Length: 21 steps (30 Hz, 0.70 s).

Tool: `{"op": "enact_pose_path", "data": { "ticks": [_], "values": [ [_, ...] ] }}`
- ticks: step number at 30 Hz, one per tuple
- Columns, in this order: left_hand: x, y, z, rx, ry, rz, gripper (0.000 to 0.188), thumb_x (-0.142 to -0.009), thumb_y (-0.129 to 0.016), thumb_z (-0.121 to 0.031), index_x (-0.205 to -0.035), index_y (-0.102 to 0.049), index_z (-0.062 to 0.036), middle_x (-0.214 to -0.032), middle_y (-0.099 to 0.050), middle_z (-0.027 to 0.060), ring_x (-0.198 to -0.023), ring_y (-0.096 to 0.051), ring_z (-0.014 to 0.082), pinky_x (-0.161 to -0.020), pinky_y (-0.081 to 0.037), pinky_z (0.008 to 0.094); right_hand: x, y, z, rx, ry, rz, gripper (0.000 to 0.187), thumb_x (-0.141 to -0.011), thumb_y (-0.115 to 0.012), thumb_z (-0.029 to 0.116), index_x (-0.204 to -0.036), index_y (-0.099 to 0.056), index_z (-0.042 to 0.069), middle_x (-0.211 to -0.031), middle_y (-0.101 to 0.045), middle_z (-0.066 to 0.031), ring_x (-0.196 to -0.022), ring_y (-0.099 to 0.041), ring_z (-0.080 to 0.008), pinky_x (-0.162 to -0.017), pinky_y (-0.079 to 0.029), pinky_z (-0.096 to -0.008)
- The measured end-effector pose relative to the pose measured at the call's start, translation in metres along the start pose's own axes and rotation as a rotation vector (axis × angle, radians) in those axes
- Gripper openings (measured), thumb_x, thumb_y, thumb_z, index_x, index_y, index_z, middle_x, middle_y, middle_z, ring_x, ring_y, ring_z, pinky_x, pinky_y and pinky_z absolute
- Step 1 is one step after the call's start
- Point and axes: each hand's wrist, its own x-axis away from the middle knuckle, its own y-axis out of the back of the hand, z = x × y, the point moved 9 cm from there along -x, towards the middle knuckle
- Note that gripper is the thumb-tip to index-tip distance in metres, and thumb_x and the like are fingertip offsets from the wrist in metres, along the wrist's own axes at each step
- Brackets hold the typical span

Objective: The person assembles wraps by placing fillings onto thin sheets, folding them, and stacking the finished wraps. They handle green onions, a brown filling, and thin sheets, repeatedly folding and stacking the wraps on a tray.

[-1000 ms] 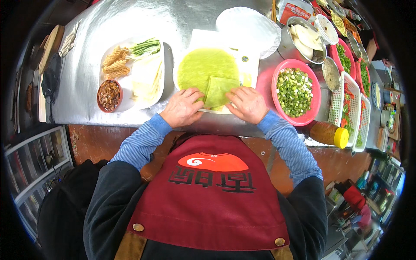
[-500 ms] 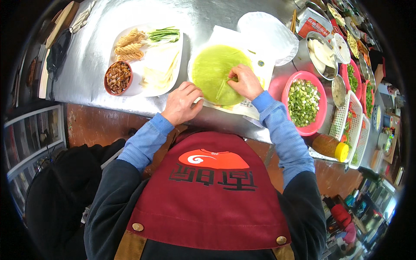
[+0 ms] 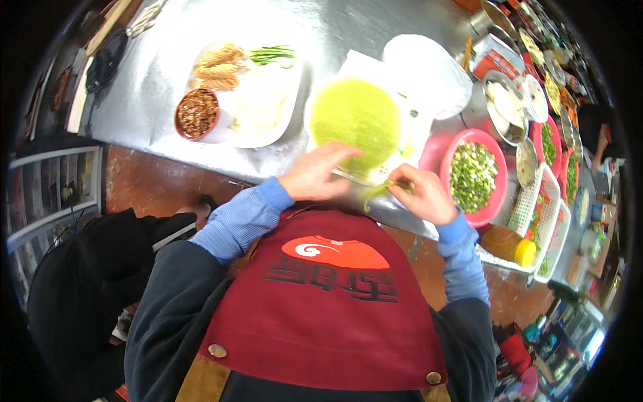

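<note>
A round, thin green pancake (image 3: 355,114) lies on white paper (image 3: 418,137) near the table's front edge. My left hand (image 3: 321,171) reaches over its near left edge with fingers stretched out, a little blurred, and nothing visible in them. Just off the pancake's near right side, my right hand (image 3: 423,194) pinches a limp green strip (image 3: 376,192) that looks like the same thin sheet. To the left stands a white tray (image 3: 291,110) with tan fried strands (image 3: 220,67), green shreds (image 3: 271,55), pale slices (image 3: 258,112) and a bowl of brown chopped filling (image 3: 197,114).
A pink bowl of chopped scallions (image 3: 473,175) sits right of my right hand. Beyond it are a metal pot with white slices (image 3: 506,107), white baskets (image 3: 546,214) and a yellow-capped jar (image 3: 509,246). A stack of clear round sheets (image 3: 429,74) lies behind.
My right hand has moved right and toward me, carrying the green strip off the pancake. My left hand has gone rightward over the pancake's near edge, its fingers now extended. The view has shifted slightly.
</note>
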Motion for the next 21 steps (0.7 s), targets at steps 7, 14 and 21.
{"op": "enact_pose_path", "data": {
  "ticks": [7, 14, 21],
  "values": [
    [-0.012, -0.017, -0.036, 0.467, 0.058, 0.232, 0.056, -0.077, -0.067, -0.015, -0.128, -0.046, -0.0038, -0.113, -0.060, 0.0154, -0.108, -0.057, 0.0250, -0.093, -0.044, 0.0343, -0.004, -0.002, 0.002, -0.399, -0.135, 0.019, 0.013, -0.085, -0.064, 0.008, -0.093, -0.056, 0.004, -0.079, -0.057, 0.0019, -0.070, -0.053, -0.0043, -0.060, -0.044, -0.0204],
    [0.007, 0.085, 0.012, 0.203, 0.045, -0.118, 0.022, -0.078, -0.059, -0.002, -0.100, -0.063, -0.0015, -0.096, -0.065, 0.0113, -0.094, -0.062, 0.0199, -0.083, -0.047, 0.0303, -0.098, -0.014, 0.059, -0.212, 0.076, 0.020, 0.017, -0.085, -0.064, 0.017, -0.091, -0.059, 0.001, -0.079, -0.060, -0.0034, -0.074, -0.057, -0.0106, -0.067, -0.048, -0.0262],
    [0.016, 0.209, 0.034, -0.647, -0.064, -0.418, 0.021, -0.074, -0.060, -0.005, -0.093, -0.067, -0.0108, -0.091, -0.066, 0.0079, -0.096, -0.061, 0.0236, -0.092, -0.041, 0.0410, -0.195, -0.043, 0.137, 0.223, 0.611, -0.223, 0.013, -0.080, -0.064, 0.008, -0.092, -0.062, 0.005, -0.089, -0.063, -0.0077, -0.084, -0.060, -0.0239, -0.074, -0.048, -0.0330]
  ]
}}
